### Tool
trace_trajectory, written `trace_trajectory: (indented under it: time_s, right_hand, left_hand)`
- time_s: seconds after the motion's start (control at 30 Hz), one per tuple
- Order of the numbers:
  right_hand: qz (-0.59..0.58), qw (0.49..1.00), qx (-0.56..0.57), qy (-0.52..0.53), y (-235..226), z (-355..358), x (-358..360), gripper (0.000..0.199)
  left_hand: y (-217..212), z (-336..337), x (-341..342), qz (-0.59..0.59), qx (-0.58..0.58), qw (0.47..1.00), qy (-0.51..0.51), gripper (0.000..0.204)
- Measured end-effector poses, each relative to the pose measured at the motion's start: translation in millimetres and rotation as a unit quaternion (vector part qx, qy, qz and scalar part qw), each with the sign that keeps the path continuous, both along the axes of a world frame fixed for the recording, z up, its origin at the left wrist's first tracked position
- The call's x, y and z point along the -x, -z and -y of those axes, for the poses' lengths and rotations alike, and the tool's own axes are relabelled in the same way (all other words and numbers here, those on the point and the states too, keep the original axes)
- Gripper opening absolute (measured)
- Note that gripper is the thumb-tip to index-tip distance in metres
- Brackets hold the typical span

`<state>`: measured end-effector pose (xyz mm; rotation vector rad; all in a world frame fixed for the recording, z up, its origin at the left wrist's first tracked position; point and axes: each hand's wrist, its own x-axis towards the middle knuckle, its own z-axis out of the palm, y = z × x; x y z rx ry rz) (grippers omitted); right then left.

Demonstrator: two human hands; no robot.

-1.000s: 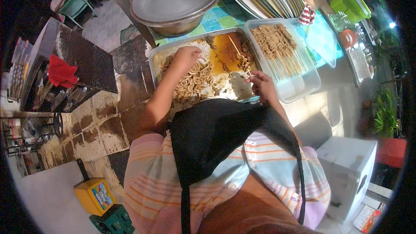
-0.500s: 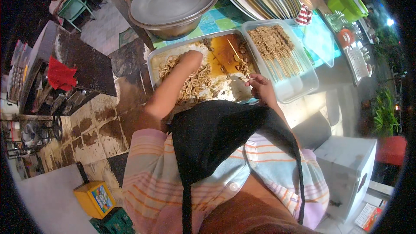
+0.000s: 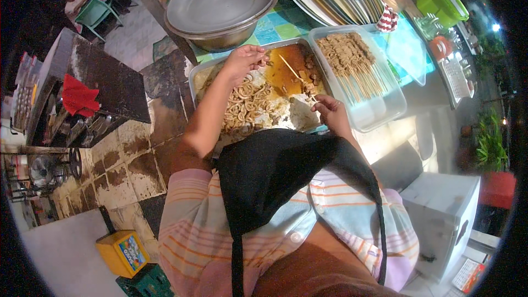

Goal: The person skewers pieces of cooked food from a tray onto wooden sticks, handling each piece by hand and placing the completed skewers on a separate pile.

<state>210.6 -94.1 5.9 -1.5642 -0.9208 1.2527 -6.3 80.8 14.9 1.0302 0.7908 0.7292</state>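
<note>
One skewer [image 3: 311, 88] is pinched in the right grip [image 3: 331, 110] over the tray [image 3: 204, 75] — the left grip [image 3: 243, 65] hangs near strips [image 3: 247, 102], whether pinching anything, I cannot tell.

Blotched floor tiles [image 3: 116, 182]; a green chair [image 3: 97, 13] upper left — bright light [image 3: 496, 27] far right.

Amber-brown sauce [image 3: 287, 71] shows between the left hand [image 3: 246, 63] and right hand [image 3: 331, 109], tan strips [image 3: 242, 104] below the left, golden-brown skewers [image 3: 346, 55] beyond the right; past both hands, turquoise-and-green checked tablecloth [image 3: 268, 26]; below both, black cloth [image 3: 269, 173] over a white-and-lilac shirt [image 3: 192, 209] with orange stripes
</note>
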Motion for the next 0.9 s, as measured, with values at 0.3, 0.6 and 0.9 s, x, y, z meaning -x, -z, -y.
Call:
trace_trajectory:
  time_s: [0.3,0.6,0.9]
  right_hand:
    - [0.174,0.975,-0.141,0.008,8,-1,13,0.017]
    - [0.243,0.96,-0.141,-0.022,2,4,12,0.018]
    - [0.294,0.946,-0.135,-0.034,-7,5,14,0.022]
  left_hand:
    - [5,9,-2,0.169,0.073,0.983,-0.018,0.019]
    - [13,8,1,0.145,0.079,0.986,-0.019,0.017]
    - [4,14,2,0.07,0.041,0.996,-0.041,0.012]
